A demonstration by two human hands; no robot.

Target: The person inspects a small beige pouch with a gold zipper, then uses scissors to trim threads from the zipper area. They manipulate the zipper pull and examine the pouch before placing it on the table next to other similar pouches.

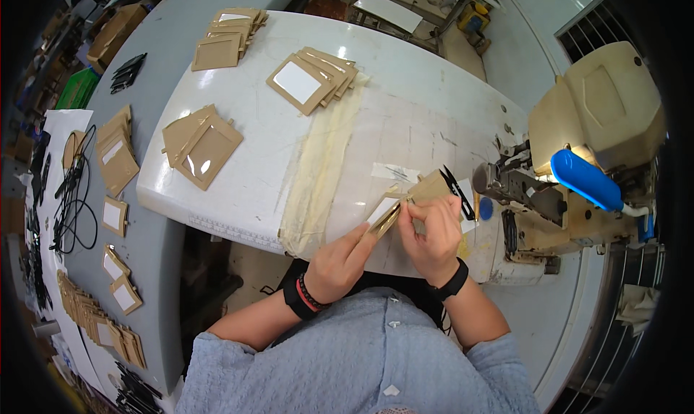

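Over the sewing table in front of me, my left hand (337, 268) grips a tan card holder (383, 213) with a pale window, which is tilted up on edge. My right hand (434, 242) is closed, thumb and fingertips pinched together at the holder's upper edge. Whatever small part lies between those fingertips is hidden. A flat tan piece (431, 186) sticks out just beyond the right fingers; I cannot tell whether it belongs to the same holder. Black thread snips (463, 194) lie right beside my right hand.
A sewing machine (600, 110) with a blue lever (587, 180) stands at the right. Tan holders lie in stacks at the table's far side (295, 82) and left (204, 150). A grey side table (155, 269) bears more holders (101, 320) and black cords (74, 190).
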